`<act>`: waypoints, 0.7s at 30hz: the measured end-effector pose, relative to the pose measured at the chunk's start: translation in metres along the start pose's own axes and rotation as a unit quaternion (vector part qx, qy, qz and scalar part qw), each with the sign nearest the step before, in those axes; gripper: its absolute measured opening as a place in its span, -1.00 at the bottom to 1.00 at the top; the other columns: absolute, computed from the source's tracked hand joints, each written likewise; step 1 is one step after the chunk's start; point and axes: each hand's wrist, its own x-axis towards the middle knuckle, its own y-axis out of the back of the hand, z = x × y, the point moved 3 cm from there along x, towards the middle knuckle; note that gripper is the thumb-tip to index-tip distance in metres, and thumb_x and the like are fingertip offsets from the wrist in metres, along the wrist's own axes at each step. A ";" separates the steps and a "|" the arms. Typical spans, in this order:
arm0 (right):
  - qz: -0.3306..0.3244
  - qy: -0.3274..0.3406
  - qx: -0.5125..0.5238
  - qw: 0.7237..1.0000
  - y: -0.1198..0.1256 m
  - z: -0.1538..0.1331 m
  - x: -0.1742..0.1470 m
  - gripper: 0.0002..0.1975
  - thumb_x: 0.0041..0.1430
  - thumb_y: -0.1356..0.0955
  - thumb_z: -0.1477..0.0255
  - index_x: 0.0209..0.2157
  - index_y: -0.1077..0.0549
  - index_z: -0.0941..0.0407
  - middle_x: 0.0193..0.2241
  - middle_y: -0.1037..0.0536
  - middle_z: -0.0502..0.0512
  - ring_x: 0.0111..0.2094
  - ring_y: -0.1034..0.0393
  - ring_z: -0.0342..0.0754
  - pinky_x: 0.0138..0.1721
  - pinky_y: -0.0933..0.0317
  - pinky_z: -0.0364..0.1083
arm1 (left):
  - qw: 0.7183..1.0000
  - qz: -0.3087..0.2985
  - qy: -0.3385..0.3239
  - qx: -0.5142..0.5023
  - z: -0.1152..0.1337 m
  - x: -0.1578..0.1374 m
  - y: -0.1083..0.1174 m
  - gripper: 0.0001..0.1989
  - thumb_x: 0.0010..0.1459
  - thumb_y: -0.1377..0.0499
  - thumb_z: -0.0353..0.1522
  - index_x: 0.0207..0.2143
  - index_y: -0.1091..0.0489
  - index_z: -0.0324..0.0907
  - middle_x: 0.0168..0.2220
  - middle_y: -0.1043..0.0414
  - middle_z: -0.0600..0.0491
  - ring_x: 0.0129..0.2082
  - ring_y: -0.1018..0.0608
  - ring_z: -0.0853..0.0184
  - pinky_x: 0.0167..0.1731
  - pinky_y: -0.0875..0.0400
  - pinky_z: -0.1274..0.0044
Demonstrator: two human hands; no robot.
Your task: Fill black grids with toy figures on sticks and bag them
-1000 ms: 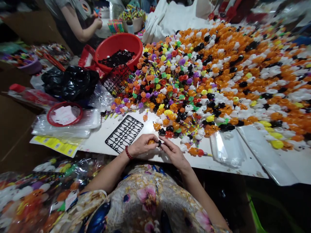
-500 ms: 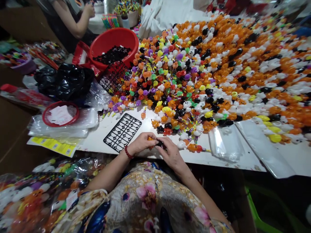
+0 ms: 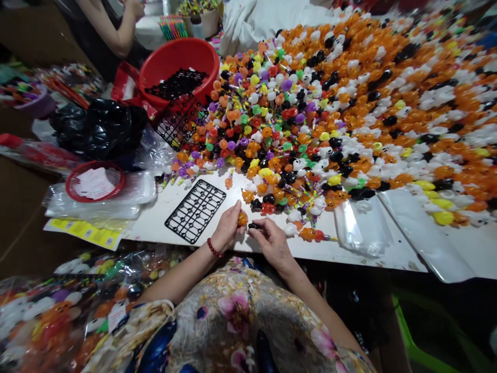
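At the table's front edge, my left hand [image 3: 229,225] is closed around a small orange plastic figure [image 3: 243,219], thumb pointing up. A small black plastic piece [image 3: 254,226] is pinched between the thumb and fingers of my right hand [image 3: 274,243]. A narrow gap separates the orange figure and the black piece. Left of my left hand, a black plastic grid [image 3: 195,211] lies flat on the white table [image 3: 155,223]. An orange figure with a red part and a thin stem [image 3: 312,234] lies to the right of my right hand.
A large pile of small orange, white and black figures [image 3: 349,103] spreads over the table. A red basin [image 3: 178,52] holds black grids. Clear plastic bags [image 3: 363,228] lie at right. A red basket [image 3: 95,180] with paper is at left. Another person's arm [image 3: 108,26] shows behind.
My hands were together on the orange figure and the black piece. They have moved slightly apart, the orange figure in my left hand and the black piece in my right.
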 end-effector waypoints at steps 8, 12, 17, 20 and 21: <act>0.016 -0.026 0.014 0.999 -0.004 0.005 -0.001 -0.84 0.16 -0.33 0.32 -0.24 -0.42 0.07 -0.35 -0.51 0.05 -0.34 -0.43 -0.05 -0.30 -0.34 -0.07 | 0.998 0.042 -0.050 0.018 -0.003 -0.002 -0.007 -0.36 -0.09 -0.14 0.25 -0.56 -0.24 -0.16 -0.71 -0.15 0.22 -0.75 -0.20 0.54 -0.74 -0.08 0.63; 0.040 -0.014 0.016 0.999 -0.004 0.007 -0.002 -0.82 0.15 -0.33 0.31 -0.22 -0.41 0.06 -0.27 -0.46 0.07 -0.29 -0.41 -0.06 -0.30 -0.36 -0.09 | 0.995 0.046 -0.076 0.041 -0.005 -0.001 -0.004 -0.38 -0.04 -0.12 0.23 -0.54 -0.22 -0.15 -0.70 -0.15 0.24 -0.74 -0.22 0.53 -0.72 -0.12 0.63; 0.049 -0.006 0.009 0.999 -0.007 0.008 -0.004 -0.78 0.18 -0.29 0.34 -0.13 -0.35 0.06 -0.26 -0.43 0.06 -0.28 -0.39 -0.08 -0.31 -0.37 -0.10 | 0.991 0.067 -0.090 0.066 -0.007 -0.001 -0.002 -0.38 -0.03 -0.09 0.24 -0.52 -0.21 -0.15 -0.69 -0.16 0.25 -0.73 -0.25 0.53 -0.70 -0.16 0.63; 0.063 0.025 -0.029 0.997 -0.005 0.005 -0.004 -0.83 0.17 -0.30 0.37 -0.18 -0.34 0.07 -0.29 -0.42 0.06 -0.28 -0.39 -0.07 -0.26 -0.36 -0.07 | 0.991 0.066 -0.088 0.070 -0.008 -0.002 -0.003 -0.37 -0.03 -0.07 0.26 -0.53 -0.21 -0.14 -0.70 -0.15 0.25 -0.74 -0.23 0.53 -0.70 -0.15 0.63; 0.065 0.035 -0.039 0.996 -0.005 0.005 -0.004 -0.86 0.17 -0.30 0.38 -0.21 -0.34 0.07 -0.30 -0.41 0.06 -0.28 -0.38 -0.07 -0.26 -0.36 -0.07 | 0.991 0.067 -0.089 0.069 -0.008 -0.002 -0.004 -0.36 -0.03 -0.06 0.27 -0.53 -0.21 -0.14 -0.70 -0.15 0.25 -0.74 -0.23 0.53 -0.70 -0.15 0.62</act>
